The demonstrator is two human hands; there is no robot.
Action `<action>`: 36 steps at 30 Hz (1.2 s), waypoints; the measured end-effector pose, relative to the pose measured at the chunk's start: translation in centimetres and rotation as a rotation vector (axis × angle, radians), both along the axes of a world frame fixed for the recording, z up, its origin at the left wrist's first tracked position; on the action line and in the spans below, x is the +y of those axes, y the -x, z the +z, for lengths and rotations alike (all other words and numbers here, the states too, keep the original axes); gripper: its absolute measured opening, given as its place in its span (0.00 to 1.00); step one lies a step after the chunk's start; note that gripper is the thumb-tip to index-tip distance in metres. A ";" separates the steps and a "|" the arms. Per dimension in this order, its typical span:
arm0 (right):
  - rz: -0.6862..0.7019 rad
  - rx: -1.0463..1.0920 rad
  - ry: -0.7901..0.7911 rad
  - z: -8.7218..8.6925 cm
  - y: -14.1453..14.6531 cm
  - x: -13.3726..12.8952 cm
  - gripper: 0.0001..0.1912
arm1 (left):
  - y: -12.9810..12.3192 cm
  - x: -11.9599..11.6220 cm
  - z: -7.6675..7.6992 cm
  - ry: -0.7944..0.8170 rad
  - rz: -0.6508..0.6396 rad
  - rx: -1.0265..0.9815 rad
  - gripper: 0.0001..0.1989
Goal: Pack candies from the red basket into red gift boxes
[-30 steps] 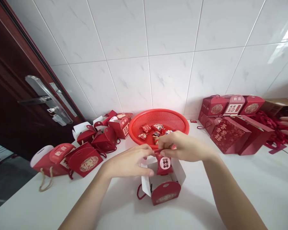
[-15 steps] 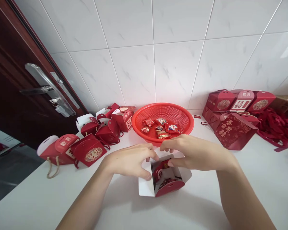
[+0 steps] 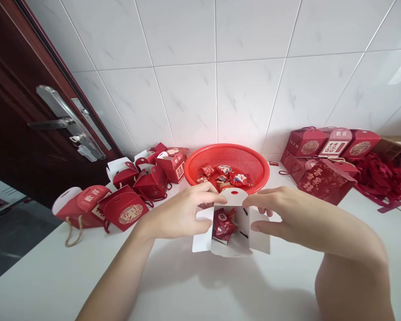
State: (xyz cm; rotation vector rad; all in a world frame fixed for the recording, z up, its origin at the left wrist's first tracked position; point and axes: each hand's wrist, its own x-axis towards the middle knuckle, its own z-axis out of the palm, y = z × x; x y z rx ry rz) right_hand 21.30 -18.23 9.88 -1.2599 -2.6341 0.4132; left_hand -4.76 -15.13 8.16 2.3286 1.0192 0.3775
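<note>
In front of me, an open candy box (image 3: 234, 249) shows its white inside, its flaps spread and its mouth turned towards me. Red-wrapped sweets (image 3: 224, 224) lie at the left inside it, beside two dark cord ends on the inner wall. My left hand (image 3: 183, 211) grips the box's left side, thumb on the left flap and fingers behind. On the right, my right hand (image 3: 280, 214) holds the other side, its index finger at the rounded top flap and its thumb against the right flap. Just behind the box stands a red plastic basket (image 3: 227, 154) with several wrapped sweets in it.
Several red candy boxes (image 3: 130, 210) with cord handles stand on the left of the white table (image 3: 173, 285). More boxes (image 3: 321, 178) are stacked at the right, near a heap of red ribbon (image 3: 387, 176). A tiled wall (image 3: 247, 98) rises behind; a door (image 3: 26, 67) is at left.
The box has tipped so that its mouth faces me more, and its rounded back flap now stands up. My right hand has shifted right, from over the opening to the box's right side.
</note>
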 end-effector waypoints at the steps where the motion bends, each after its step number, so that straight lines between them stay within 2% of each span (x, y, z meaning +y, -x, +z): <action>1: -0.006 0.004 -0.011 0.1 -0.3 -0.1 0.12 | -0.1 0.3 -0.2 0.060 0.007 -0.081 0.24; 5: -0.040 0.067 -0.059 0.6 -2.1 -0.7 0.15 | -1.0 2.2 -2.0 0.380 0.017 -0.386 0.25; 7: -0.069 0.104 -0.068 0.6 -3.0 -0.8 0.17 | -1.7 3.0 -3.3 0.471 0.042 -0.373 0.24; 11: -0.180 0.110 -0.058 -0.2 -3.3 -0.2 0.23 | -2.6 3.0 -4.6 0.402 0.012 -0.115 0.25; 15: -0.163 0.070 -0.005 -0.6 -2.1 0.1 0.19 | -2.8 1.9 -4.2 0.303 -0.044 0.012 0.21; 19: -0.150 0.069 -0.021 -1.3 -1.6 -0.7 0.14 | -3.0 1.7 -3.9 0.249 -0.017 0.015 0.18; 22: -0.232 0.086 -0.027 -2.9 -2.1 -2.0 0.13 | -3.0 1.9 -4.3 0.240 -0.005 0.003 0.21; 26: -0.384 0.239 0.003 -6.2 -2.5 -3.7 0.18 | -2.5 1.7 -5.3 0.261 -0.013 -0.061 0.29; 28: -0.428 0.383 -0.060 -8.0 -2.2 -4.4 0.17 | -2.1 1.3 -5.6 0.299 0.017 -0.097 0.34; 31: -0.424 0.601 -0.203 -10.3 -1.2 -5.1 0.15 | -1.6 0.7 -5.7 0.359 0.079 -0.142 0.40; 33: -0.407 0.695 -0.275 -11.2 -0.4 -5.3 0.14 | -1.6 0.2 -5.8 0.371 0.109 -0.174 0.39; 36: -0.348 0.719 -0.321 -11.6 0.8 -5.2 0.13 | -2.3 -0.4 -5.8 0.332 0.185 -0.212 0.32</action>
